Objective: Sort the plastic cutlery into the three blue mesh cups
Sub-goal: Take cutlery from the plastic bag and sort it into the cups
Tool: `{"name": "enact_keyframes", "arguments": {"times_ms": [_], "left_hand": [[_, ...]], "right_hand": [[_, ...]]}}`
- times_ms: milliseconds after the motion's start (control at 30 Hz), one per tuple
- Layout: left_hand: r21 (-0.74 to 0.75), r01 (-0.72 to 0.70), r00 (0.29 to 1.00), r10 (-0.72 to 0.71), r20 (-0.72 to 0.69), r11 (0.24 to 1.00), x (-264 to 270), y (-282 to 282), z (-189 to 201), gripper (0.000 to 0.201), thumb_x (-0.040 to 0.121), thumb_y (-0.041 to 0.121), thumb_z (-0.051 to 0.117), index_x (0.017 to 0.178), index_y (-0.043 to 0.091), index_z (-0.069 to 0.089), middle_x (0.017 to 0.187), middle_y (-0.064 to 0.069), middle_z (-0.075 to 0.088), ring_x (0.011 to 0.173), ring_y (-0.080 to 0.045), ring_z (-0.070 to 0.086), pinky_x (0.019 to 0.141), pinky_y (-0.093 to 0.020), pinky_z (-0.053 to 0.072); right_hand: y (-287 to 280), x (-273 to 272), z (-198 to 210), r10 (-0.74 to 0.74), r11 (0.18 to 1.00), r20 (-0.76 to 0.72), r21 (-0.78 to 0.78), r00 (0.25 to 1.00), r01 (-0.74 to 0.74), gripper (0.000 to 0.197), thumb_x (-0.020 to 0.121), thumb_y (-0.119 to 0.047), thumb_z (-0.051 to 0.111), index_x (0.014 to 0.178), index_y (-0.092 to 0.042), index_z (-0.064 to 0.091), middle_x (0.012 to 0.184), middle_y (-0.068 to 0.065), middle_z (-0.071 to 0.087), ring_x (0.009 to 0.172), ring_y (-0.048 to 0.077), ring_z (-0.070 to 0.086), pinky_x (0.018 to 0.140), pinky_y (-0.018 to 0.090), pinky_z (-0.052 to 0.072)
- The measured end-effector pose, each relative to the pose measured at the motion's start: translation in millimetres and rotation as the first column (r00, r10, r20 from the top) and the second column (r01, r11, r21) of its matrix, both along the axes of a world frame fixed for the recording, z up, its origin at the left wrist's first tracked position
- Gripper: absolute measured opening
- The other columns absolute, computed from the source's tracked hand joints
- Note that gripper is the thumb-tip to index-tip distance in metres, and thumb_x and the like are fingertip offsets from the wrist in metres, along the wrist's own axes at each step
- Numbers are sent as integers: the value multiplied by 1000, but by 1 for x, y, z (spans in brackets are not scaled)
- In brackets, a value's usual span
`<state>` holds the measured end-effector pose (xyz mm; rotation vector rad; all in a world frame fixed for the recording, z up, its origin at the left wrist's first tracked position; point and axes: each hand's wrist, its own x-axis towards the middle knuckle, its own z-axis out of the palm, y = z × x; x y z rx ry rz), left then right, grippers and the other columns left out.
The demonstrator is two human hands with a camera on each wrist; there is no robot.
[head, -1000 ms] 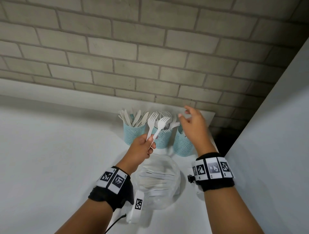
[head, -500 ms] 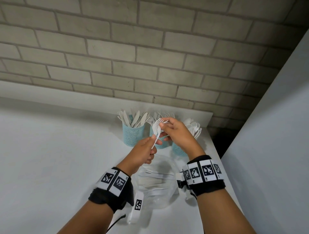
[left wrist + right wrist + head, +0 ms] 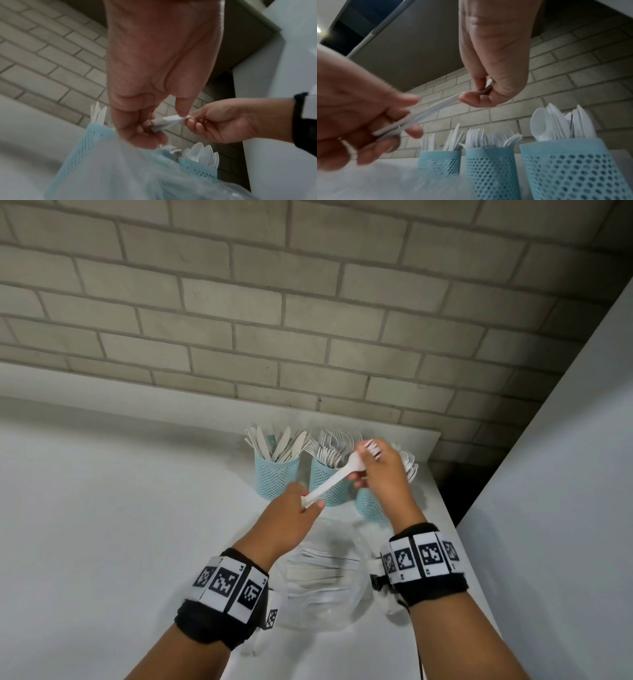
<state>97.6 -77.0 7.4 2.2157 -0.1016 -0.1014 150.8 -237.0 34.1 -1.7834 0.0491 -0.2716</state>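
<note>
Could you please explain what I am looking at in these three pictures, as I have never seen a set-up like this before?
There is no machine here: a person sorts plastic cutlery bare-handed, wearing a camera on the head and one on each wrist, on bands with printed markers. The wide picture looks down from the head; the other two look along each hand.

On the white counter stand three blue mesh cups: the knife cup, the fork cup and the spoon cup. Nearer the person lies a clear plastic bag with more cutlery inside.

The left hand pinches the handle end of white forks, seemingly more than one, while the right hand has its grip on the tine end.
</note>
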Motion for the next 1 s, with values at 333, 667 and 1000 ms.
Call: {"name": "enact_keyframes", "arguments": {"times_ms": [333, 667, 1000], "left_hand": [[381, 220, 974, -179, -141, 898, -4, 29, -5, 26, 81, 34, 70, 105, 26, 63, 122, 0, 46, 113, -21, 46, 96, -29, 39], [316, 212, 976, -185, -113, 925, -3, 41, -16, 52, 84, -2, 51, 130, 23, 50, 136, 6, 47, 127, -12, 42, 100, -19, 33], [315, 207, 977, -181, -111, 926, -10, 44, -19, 45, 90, -3, 38, 121, 23, 58, 131, 0, 46, 118, -15, 48, 84, -18, 37]], "right_hand": [[-7, 35, 12, -299, 832, 476, -295, 827, 470, 29, 101, -28, 34, 107, -13, 58, 93, 10, 63, 81, 27, 57, 65, 30, 40], [13, 49, -28, -150, 428, 74, -894, 986, 133, 33, 100, -34, 34, 115, -26, 62, 134, 13, 44, 126, 33, 27, 98, 41, 26], [30, -8, 18, 247, 747, -169, -594, 954, -299, 27, 89, -2, 47, 90, -12, 72, 94, 1, 68, 70, 10, 56, 65, 23, 44]]}}
